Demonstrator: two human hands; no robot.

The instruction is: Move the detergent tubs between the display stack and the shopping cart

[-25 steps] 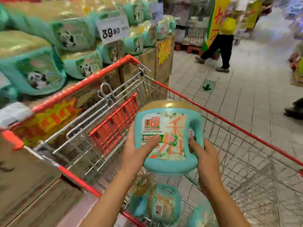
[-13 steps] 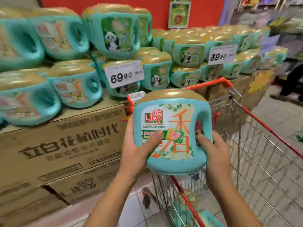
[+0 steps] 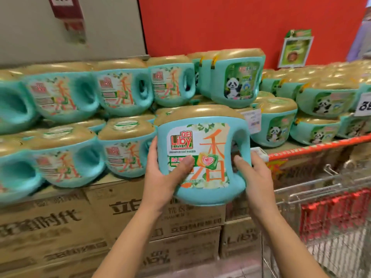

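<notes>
"Two hands in view. Condition of each?" the senior inspector asked.

"The left hand point(image 3: 160, 177) grasps the left side of the detergent tub point(image 3: 202, 137), thumb laid across the front label, fingers out of sight behind it. The right hand point(image 3: 255, 173) grasps the right side at the foot of the moulded handle, thumb forward, fingers wrapped round the back."

"Location of the tub?"

"Upright, teal body, gold lid, label toward the camera. It rests on no surface: it is carried in front of the lower tier of the display stack point(image 3: 120, 153), above the front edge of the cardboard cartons point(image 3: 60, 227) and left of the shopping cart point(image 3: 313, 148). Whether it touches the tubs behind it, I cannot tell."

"The cart?"

"Red rim, wire basket, just beside the cartons at the right."

"Beyond?"

"The stack stands in two tiers of like tubs on the cartons. A panda-label tub point(image 3: 236, 81) sits on top, behind the carried one. More panda tubs run off to the right, with a price tag point(image 3: 363, 104) among them, cut off by the edge."

"Background?"

"A red wall point(image 3: 220, 23) bearing a small green poster point(image 3: 295, 50), and a grey panel point(image 3: 100, 27) at upper left."
</notes>
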